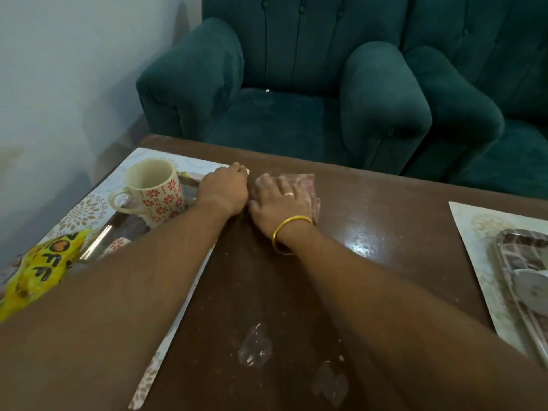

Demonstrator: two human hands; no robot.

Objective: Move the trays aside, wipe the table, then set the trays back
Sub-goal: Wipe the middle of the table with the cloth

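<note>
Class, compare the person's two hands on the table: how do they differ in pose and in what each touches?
The left hand is curled, gripping the far corner of the patterned mat; the right hand lies flat, palm down, pressing a pink cloth onto the brown table. The right hand wears a ring and a gold bangle; the left shows neither. Both reach forward, side by side.

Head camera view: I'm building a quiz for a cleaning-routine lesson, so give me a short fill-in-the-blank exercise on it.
1. The right hand presses a cloth flat on the ______ table.
2. The left hand grips the corner of the placemat that carries a floral ______.
3. The right wrist wears a gold ______.

Missing words: brown; mug; bangle
</note>
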